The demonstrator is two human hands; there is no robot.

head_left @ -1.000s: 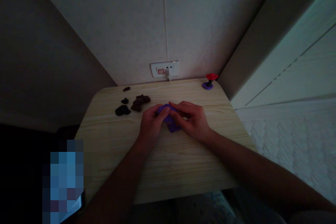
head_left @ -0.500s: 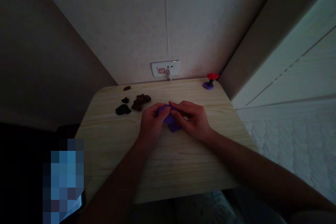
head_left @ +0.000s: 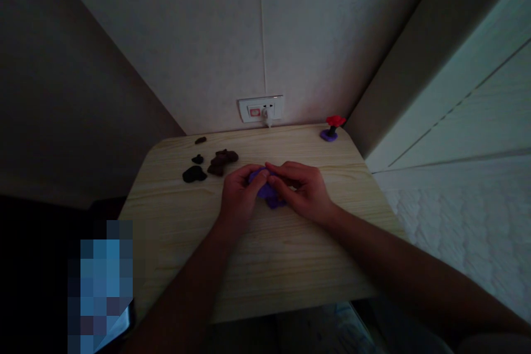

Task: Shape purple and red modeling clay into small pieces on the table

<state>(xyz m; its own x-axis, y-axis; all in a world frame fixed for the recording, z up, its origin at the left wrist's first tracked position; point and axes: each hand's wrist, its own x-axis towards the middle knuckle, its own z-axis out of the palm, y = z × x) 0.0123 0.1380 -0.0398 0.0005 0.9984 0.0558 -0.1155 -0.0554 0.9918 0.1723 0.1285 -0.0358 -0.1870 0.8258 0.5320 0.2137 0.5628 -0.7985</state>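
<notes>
Between my two hands is a piece of purple modelling clay (head_left: 265,191), held over the middle of the small wooden table (head_left: 249,265). My left hand (head_left: 241,191) is closed on its left side, thumb pressed on top. Thumb and fingers of my right hand (head_left: 302,188) pinch its right edge. Just below the held piece, a second purple lump (head_left: 275,202) shows, partly covered by my right hand; whether the two are joined I cannot tell. Left of my hands lie brown clay lumps (head_left: 223,161) and a flat black clay piece (head_left: 194,173).
A small clay figure (head_left: 332,130) with red top, dark stem and purple base stands at the back right corner. A small black bit (head_left: 198,159) and a brown bit (head_left: 201,140) lie at the back left. Behind the table is a wall socket (head_left: 260,109) with a plug.
Both hands stay in nearly the same place around the purple clay, with only a slight shift of the fingers. The other clay pieces have not moved.
</notes>
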